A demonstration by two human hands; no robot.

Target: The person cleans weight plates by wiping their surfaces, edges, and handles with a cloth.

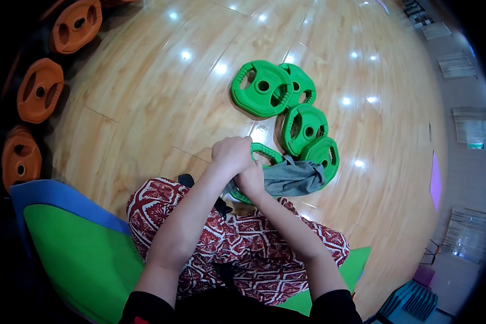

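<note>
My left hand is closed in a fist just above my right hand, against it; what its fingers hold, if anything, is hidden. My right hand is closed on a grey cloth, which trails to the right from it. Beneath the hands and cloth lies a green weight plate, partly covered. The cloth's far end rests over another green plate. Farther forward, a thick green plate overlaps a green plate behind it, and one more green plate lies nearer.
Orange weight plates stand along the left side. I sit cross-legged in patterned trousers on a green mat with a blue underside. Wooden floor surrounds the plates. Teal stacked items stand far right.
</note>
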